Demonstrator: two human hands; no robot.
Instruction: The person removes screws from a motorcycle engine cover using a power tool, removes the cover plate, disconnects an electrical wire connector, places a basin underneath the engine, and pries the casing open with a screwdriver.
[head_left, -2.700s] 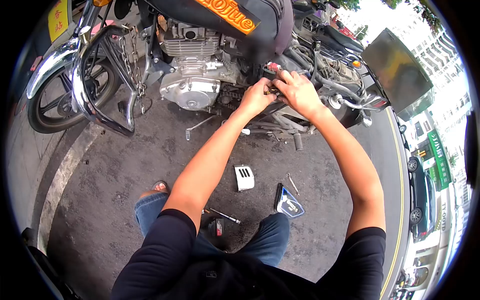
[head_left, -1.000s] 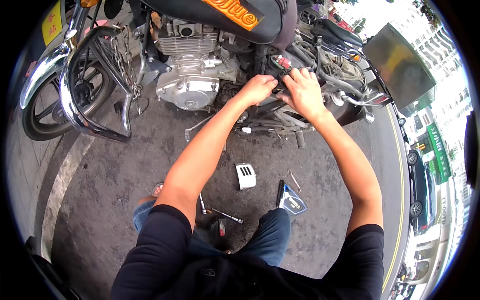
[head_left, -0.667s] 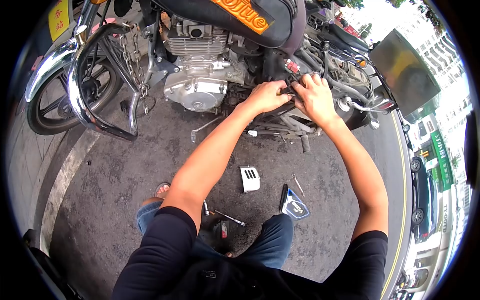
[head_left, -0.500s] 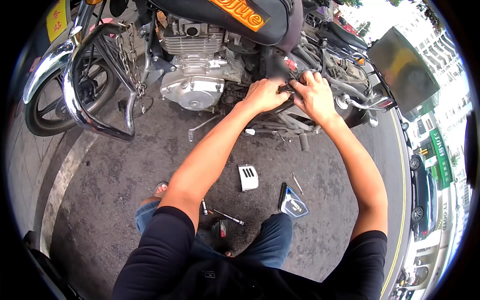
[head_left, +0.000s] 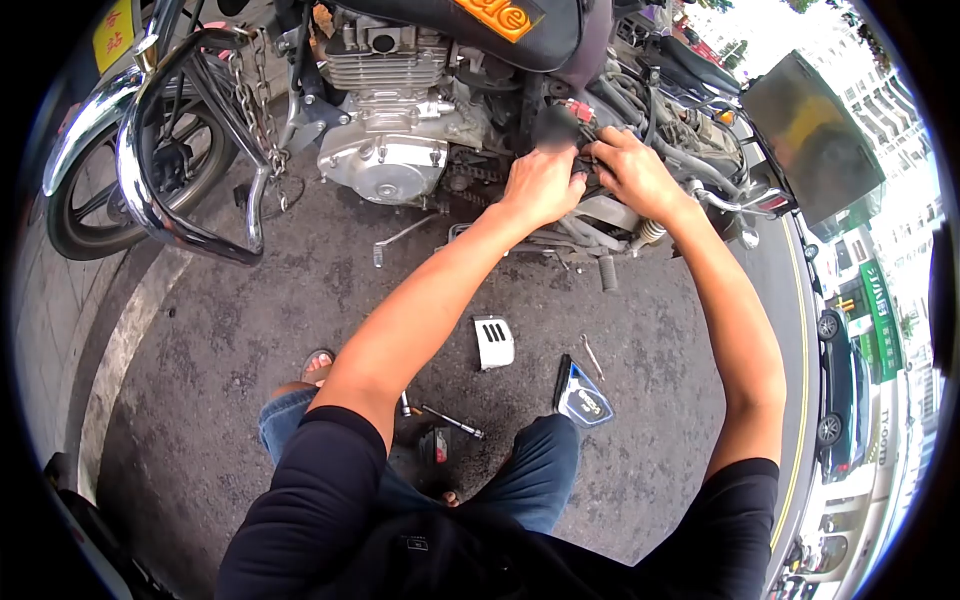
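Note:
A motorcycle (head_left: 383, 160) stands on its wheels before me, its side opened below the seat. My left hand (head_left: 543, 186) is at that opening, thumb and fingers closed around a small dark piece I cannot make out. Close beside it, my right hand (head_left: 632, 172) has its fingers bent and pinched together at the same spot; what lies between them is mostly hidden. Just above the fingertips sits a red part (head_left: 578, 110), and a blurred patch covers the area next to it.
On the asphalt lie a white slotted cover (head_left: 494, 342), a blue-and-black side panel (head_left: 582, 394), a wrench (head_left: 593, 357) and a ratchet handle (head_left: 453, 422). A footpeg (head_left: 607, 273) and kick lever (head_left: 400, 242) stick out low. A chain (head_left: 258, 100) hangs at the crash bar.
Both hands remain at the opening. My left hand has turned so its back shows more, and the right fingers have shifted slightly. The view has tilted a little.

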